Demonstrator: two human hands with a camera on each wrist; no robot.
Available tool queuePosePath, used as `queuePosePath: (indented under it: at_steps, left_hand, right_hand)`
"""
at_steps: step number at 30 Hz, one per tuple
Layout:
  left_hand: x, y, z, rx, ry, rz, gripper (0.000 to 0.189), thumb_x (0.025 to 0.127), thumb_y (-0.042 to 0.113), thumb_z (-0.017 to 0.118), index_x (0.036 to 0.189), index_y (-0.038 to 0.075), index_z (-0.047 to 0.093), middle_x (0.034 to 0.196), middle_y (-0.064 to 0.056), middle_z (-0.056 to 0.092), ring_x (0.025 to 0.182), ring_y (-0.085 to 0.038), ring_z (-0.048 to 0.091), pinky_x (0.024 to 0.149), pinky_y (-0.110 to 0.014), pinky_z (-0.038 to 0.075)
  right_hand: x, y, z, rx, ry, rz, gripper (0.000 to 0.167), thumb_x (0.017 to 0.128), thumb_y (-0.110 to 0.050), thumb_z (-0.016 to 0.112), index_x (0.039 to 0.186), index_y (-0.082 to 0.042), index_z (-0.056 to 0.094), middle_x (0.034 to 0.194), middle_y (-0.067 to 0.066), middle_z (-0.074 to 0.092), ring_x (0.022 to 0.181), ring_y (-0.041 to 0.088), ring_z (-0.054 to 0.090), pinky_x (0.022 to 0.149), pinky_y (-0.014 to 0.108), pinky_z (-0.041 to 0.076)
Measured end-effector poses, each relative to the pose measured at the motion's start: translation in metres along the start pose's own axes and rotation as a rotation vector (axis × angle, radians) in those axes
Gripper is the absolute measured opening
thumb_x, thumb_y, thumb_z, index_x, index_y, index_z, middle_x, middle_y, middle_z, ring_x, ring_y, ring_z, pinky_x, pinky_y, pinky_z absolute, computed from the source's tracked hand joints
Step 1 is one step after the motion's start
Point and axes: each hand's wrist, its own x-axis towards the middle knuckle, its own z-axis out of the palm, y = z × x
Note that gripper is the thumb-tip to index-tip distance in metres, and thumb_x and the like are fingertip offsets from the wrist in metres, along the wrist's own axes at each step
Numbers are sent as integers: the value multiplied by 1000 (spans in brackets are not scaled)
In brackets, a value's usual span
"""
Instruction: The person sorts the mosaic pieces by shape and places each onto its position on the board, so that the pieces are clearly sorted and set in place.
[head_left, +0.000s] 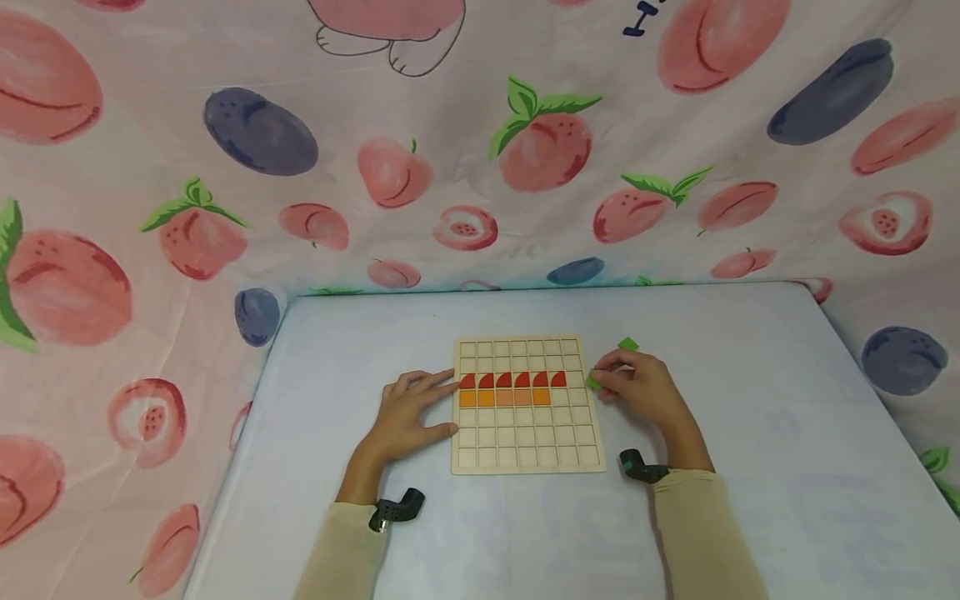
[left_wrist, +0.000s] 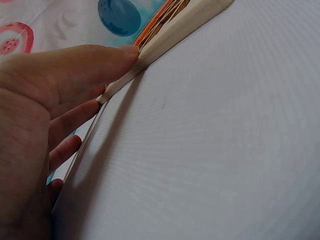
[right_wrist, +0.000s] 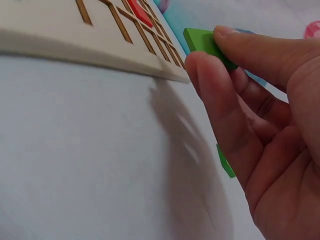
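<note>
A pale wooden board with a grid of square cells lies on the table. One row holds several red quarter-round tiles, and below them sit several orange tiles of differing shades. My left hand rests at the board's left edge, fingers spread, thumb and fingertips touching the rim. Beyond the right edge, my right hand pinches a small green tile between thumb and fingertips, held above the table. Just past that hand lies another green tile, partly hidden behind the fingers in the right wrist view.
A white cloth covers the table. Behind it and at the sides hangs a fruit-printed curtain. Dark wrist cameras stick out at my left wrist and right wrist, low over the cloth.
</note>
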Motion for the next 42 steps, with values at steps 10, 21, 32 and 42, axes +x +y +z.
queuePosePath:
  at_steps: [10,21,32,42]
  left_hand:
    - [-1,0,0,3,-2,-2,68,85,50,74,148,31,55,161,15,41,143,-24,35,104,-52,28]
    - [-1,-1,0,-2,-1,5,69,85,50,74,148,32,55,161,16,41,143,-23,35,105,-52,28]
    - [-1,0,-1,-14,5,6,68,85,50,73,148,31,55,161,14,43,142,-24,35,105,-52,28]
    - [-1,0,0,1,21,12,68,84,49,74,147,32,56,160,15,44,141,-24,37,103,-52,29]
  right_hand:
    - [2,-9,15,60,-77,-23,22,94,-15,74,110,-1,69,92,16,77,77,20,77,74,26,59]
    - [4,-11,28,-16,-133,-51,18,92,-7,74,109,-4,72,93,11,74,78,18,70,70,27,58]
    - [5,-12,35,-153,-92,-98,15,90,-20,78,102,-13,75,92,1,74,84,15,64,75,27,52]
    - [6,-7,36,-95,-107,-61,13,90,-24,79,101,-16,77,83,1,70,71,17,59,62,27,49]
